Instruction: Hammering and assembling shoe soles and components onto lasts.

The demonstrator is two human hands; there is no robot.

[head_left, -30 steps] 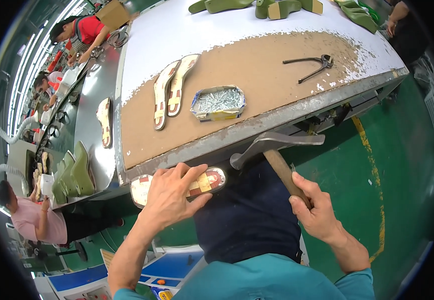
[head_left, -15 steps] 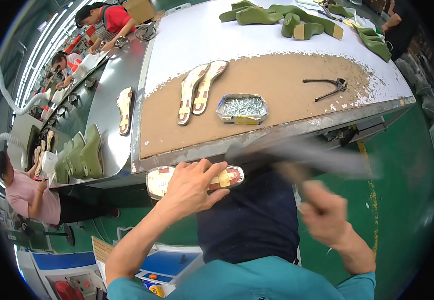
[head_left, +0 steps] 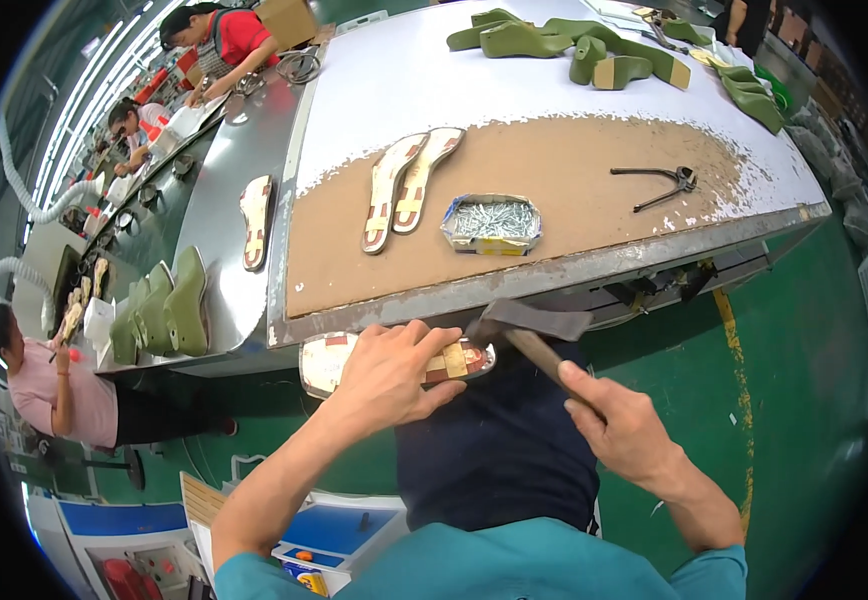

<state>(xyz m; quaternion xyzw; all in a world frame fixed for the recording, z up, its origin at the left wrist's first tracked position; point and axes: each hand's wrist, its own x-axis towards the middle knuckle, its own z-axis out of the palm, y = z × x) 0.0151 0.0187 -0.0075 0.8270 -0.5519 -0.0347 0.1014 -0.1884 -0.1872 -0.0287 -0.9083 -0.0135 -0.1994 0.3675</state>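
On the brown worn patch of the workbench [head_left: 594, 170] in front of me sits a small shallow tin [head_left: 492, 224], open at the top and filled with a heap of short silvery nails. It stands just beside a pair of flat insoles [head_left: 401, 189] that lie side by side, touching, heel ends toward me. Further right on the same brown patch lie dark pincers [head_left: 659, 183], well apart from the tin.

The piece I am working on is a shoe last with an insole on it [head_left: 339, 357], held sole-up just below the front edge of the bench, over my lap. Its surface is pale at the rounded end to my left, with red and yellowish patches toward the narrower end on my right; my own fingers hide the middle of it.

My left hand [head_left: 389, 375] lies over the piece, fingers spread and curled across its top, pressing it down, thumb on the near side. My right hand [head_left: 619, 425] is wrapped fully closed around the wooden handle of a hammer [head_left: 534, 325]; the dark metal head stands level just above the right end of the piece, close to my left fingertips. Whether the head touches the sole I cannot tell.

On the steel table [head_left: 214, 250] to my left stand green shoe lasts [head_left: 169, 305], upright and close together, and another insole [head_left: 256, 220] lies flat there.
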